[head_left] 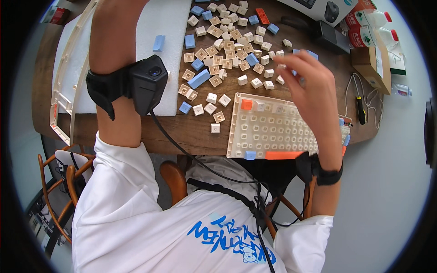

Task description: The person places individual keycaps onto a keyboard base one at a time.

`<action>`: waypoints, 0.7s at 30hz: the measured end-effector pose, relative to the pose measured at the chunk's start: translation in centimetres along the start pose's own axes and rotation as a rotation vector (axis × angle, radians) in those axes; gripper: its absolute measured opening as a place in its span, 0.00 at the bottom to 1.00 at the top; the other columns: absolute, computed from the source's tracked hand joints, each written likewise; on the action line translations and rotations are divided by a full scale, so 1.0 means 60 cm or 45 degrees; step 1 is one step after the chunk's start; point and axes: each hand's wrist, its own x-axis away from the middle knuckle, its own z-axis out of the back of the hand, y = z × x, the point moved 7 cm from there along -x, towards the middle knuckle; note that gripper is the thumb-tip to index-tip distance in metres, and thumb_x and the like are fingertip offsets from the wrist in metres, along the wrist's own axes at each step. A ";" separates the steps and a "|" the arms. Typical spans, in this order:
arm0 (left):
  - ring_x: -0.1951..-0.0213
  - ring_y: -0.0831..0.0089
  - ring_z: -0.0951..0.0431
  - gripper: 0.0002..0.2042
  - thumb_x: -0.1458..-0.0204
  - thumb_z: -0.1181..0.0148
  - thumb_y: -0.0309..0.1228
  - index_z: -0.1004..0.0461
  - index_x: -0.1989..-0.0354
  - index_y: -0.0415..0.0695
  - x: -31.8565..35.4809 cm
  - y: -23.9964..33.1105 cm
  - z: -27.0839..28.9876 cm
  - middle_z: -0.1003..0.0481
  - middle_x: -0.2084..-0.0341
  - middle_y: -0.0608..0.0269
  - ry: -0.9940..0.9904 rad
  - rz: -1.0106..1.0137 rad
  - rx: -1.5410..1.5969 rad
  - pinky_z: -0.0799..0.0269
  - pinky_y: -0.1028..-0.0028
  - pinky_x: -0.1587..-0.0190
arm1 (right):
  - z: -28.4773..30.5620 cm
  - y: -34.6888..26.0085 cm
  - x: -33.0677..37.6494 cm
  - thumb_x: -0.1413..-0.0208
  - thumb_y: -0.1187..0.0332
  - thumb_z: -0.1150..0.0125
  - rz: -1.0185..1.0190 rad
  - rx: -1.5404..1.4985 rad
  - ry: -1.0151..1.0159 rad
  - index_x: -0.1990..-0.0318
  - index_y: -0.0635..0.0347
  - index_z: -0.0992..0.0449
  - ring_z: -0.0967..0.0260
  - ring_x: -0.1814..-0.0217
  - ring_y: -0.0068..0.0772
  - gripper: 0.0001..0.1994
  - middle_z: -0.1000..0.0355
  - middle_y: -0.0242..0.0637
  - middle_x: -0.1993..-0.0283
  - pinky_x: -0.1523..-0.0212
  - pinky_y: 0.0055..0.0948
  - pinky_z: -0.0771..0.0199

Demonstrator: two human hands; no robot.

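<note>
My right hand (311, 76) hovers over the far right of the keyboard, beside the loose keycaps. Its thumb and forefinger come together in a pinch; a small pale bit shows at the tips, too small to make out. Below it lies the cream keyboard (268, 136), mostly bare of caps. It bears an orange cap (246, 104) at its far left corner, a blue cap (250, 155) at its near left and a long orange bar (287, 155) along its near edge. My left forearm (114, 41) runs out past the top edge, so my left hand is out of sight.
Many white and blue keycaps (218, 60) are scattered over the wooden table (182, 136). A white foam sheet (159, 91) and a pale frame (57, 104) lie left. At right are a screwdriver (361, 110), a cable, a cardboard box (369, 68) and bottles (362, 36).
</note>
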 end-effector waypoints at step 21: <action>0.85 0.85 0.40 0.11 0.40 0.47 0.25 0.16 0.62 0.37 0.024 0.028 0.020 0.31 0.87 0.71 0.174 -0.094 -0.343 0.45 0.76 0.81 | -0.075 0.032 -0.056 0.50 0.75 0.29 0.181 0.195 0.003 0.67 0.65 0.20 0.27 0.57 0.48 0.05 0.26 0.41 0.64 0.55 0.42 0.25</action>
